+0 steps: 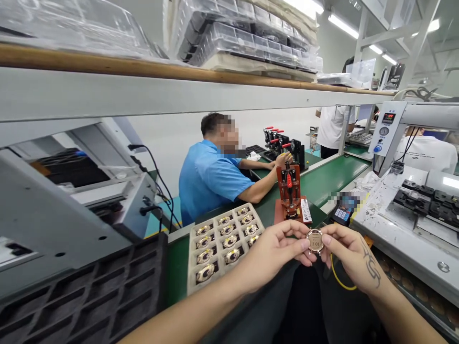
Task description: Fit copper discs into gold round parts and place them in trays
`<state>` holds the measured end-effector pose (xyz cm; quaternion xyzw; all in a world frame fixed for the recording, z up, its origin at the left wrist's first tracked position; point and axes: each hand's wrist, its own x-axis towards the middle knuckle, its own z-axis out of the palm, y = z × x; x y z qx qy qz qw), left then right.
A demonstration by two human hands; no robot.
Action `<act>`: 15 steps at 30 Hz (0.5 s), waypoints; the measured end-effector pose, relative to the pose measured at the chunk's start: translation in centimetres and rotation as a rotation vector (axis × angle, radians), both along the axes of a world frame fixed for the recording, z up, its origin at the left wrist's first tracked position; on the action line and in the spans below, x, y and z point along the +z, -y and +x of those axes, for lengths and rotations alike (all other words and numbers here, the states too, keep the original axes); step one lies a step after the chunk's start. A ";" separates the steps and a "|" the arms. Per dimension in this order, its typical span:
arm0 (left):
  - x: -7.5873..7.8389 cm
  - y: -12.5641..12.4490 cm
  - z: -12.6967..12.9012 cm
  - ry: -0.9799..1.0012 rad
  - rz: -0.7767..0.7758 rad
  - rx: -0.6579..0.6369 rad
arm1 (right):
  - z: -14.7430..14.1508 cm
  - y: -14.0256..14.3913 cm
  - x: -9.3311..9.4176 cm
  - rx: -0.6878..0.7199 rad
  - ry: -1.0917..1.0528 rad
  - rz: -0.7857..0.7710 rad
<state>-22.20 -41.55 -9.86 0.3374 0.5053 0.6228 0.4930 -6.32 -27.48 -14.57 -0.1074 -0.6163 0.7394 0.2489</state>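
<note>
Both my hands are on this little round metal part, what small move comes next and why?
Probably carry the round part, pinched between left hand and right hand, forward to the red press just behind it; the tray on the left looks full.

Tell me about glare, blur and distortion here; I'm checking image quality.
Head view: the ceiling lights blow out to white, the shelf edge bows from wide-angle distortion, the round metal part between left hand and right hand is sharp, and one face is deliberately blurred.
</note>
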 end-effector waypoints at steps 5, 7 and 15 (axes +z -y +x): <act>0.3 0.0 0.2 -0.021 0.006 -0.014 | 0.4 0.0 -0.1 -0.002 -0.033 -0.025; 0.3 0.0 0.2 -0.037 0.005 -0.024 | 0.4 0.0 -0.2 -0.015 -0.033 -0.019; -1.1 2.0 0.6 -0.200 -0.017 0.030 | 1.8 0.1 -1.9 -0.030 0.148 0.267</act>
